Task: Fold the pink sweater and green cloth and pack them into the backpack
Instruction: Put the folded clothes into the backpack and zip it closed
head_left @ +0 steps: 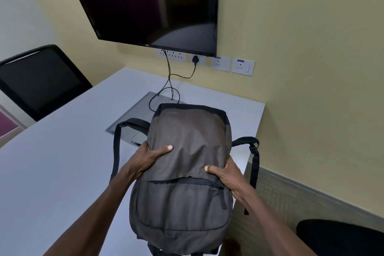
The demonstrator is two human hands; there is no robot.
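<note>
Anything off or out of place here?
Mostly fine. Both hands, left hand and right hand, grip the backpack, which overhangs the table's near corner. Its front pocket zipper looks partly open. No sweater or cloth visible.

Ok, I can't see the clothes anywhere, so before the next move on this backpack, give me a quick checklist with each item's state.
1. Left hand grips backpack: ok.
2. Right hand grips its other side: ok.
3. Backpack rests on table: ok.
4. Pink sweater and green cloth packed: cannot tell, neither in view.
5. Front pocket zipper closed: ok.
6. Main compartment zipped: cannot tell.
</note>
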